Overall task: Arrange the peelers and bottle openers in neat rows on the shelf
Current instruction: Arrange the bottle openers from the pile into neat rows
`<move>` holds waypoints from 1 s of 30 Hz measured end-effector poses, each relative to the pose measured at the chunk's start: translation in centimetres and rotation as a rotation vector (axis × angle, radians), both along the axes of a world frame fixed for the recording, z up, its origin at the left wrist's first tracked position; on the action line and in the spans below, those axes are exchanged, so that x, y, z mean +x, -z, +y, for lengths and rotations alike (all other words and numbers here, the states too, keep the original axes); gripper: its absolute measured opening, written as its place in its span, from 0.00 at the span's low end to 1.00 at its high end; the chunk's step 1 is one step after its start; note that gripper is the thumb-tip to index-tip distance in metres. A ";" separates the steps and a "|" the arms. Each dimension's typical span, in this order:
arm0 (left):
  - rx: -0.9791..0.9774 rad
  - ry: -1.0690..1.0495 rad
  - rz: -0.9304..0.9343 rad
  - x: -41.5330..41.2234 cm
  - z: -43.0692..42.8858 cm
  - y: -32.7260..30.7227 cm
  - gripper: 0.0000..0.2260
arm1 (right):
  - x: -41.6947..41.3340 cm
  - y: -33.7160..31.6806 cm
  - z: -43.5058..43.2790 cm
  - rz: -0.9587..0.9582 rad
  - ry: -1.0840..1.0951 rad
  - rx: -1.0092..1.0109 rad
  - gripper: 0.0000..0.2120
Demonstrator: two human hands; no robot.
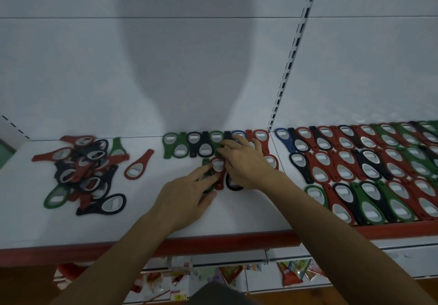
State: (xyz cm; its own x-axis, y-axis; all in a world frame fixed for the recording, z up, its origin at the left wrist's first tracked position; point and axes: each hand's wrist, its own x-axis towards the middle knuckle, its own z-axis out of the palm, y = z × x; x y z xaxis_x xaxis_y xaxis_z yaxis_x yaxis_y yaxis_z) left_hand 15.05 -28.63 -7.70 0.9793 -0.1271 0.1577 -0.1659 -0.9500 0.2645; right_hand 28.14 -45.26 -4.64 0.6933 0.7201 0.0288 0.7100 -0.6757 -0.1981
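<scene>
Flat bottle openers in red, green, black and blue lie on a white shelf [166, 214]. A jumbled pile [83, 172] sits at the left, with a single red opener [138, 165] beside it. A back row [189, 144] runs along the wall in the middle. Neat rows [369, 169] fill the right section. My left hand [187, 197] and my right hand [244, 160] meet at the shelf's middle. Their fingertips press on a red opener [218, 166], with a green one and a black one partly hidden under the hands.
A red strip [213, 242] edges the shelf's front. A slotted upright [291, 51] divides the white back wall. Below the shelf, packets [291, 271] lie on a lower shelf.
</scene>
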 end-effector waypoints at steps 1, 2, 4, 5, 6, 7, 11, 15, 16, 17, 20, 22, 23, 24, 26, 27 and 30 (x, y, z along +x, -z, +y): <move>-0.001 -0.002 0.001 0.0 0.0 0.0 0.23 | -0.1 -0.1 -0.1 -0.008 0.010 0.027 0.21; -0.003 -0.008 0.003 -0.1 0.0 0.0 0.23 | -0.2 -0.2 -0.4 -0.016 0.039 0.085 0.21; -0.016 -0.033 0.001 -0.2 0.1 -0.1 0.25 | -0.7 -0.5 -1.5 -0.025 0.156 0.232 0.20; -0.021 -0.056 0.008 -0.2 0.3 -0.2 0.27 | -1.0 -0.6 -2.2 -0.030 0.215 0.277 0.19; -0.028 -0.087 0.025 -0.2 0.6 -0.3 0.28 | -1.5 -0.5 -3.0 -0.036 0.248 0.283 0.17; -0.043 -0.120 0.044 -0.2 0.8 -0.4 0.29 | -2.0 -0.4 -3.8 -0.043 0.258 0.261 0.16; -0.083 -0.159 0.092 -0.1 1.1 -0.8 0.27 | -3.3 0.6 -7.0 -0.012 0.354 0.207 0.17; -0.066 -0.164 0.100 0.2 0.5 -1.0 0.23 | -3.7 1.2 -8.5 0.022 0.513 0.364 0.16; -0.064 -0.166 0.099 0.3 0.4 -0.9 0.23 | -3.8 1.2 -8.5 0.046 0.533 0.387 0.16; -0.062 -0.167 0.093 0.4 0.3 -0.9 0.23 | -3.9 1.1 -8.4 0.072 0.542 0.401 0.17; -0.065 -0.163 0.081 0.6 0.3 -1.0 0.22 | -3.9 0.9 -8.3 0.112 0.538 0.430 0.16; -0.067 -0.163 0.083 0.6 0.2 -1.1 0.22 | -3.8 0.9 -8.3 0.122 0.533 0.454 0.16; -0.069 -0.164 0.085 0.6 0.2 -1.2 0.22 | -3.8 0.9 -8.3 0.127 0.532 0.462 0.16; -0.070 -0.164 0.088 0.6 0.2 -1.3 0.22 | -3.7 1.0 -8.3 0.130 0.532 0.464 0.16; -0.074 -0.163 0.098 0.5 0.1 -1.4 0.22 | -3.7 1.1 -8.4 0.132 0.535 0.458 0.17; -0.078 -0.167 0.102 0.4 0.2 -1.5 0.23 | -3.7 1.1 -8.4 0.120 0.539 0.455 0.17; -0.304 -0.181 0.056 0.7 0.4 -2.2 0.19 | -4.0 0.9 -8.0 0.048 0.533 0.474 0.16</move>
State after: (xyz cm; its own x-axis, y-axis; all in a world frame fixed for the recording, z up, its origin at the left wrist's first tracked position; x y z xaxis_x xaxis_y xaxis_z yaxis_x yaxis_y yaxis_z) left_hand 15.72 -28.26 -5.45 0.9898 0.0937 0.1074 0.0205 -0.8393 0.5433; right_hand 24.19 -53.31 -5.54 0.9558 0.2003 0.2152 0.2900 -0.7616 -0.5796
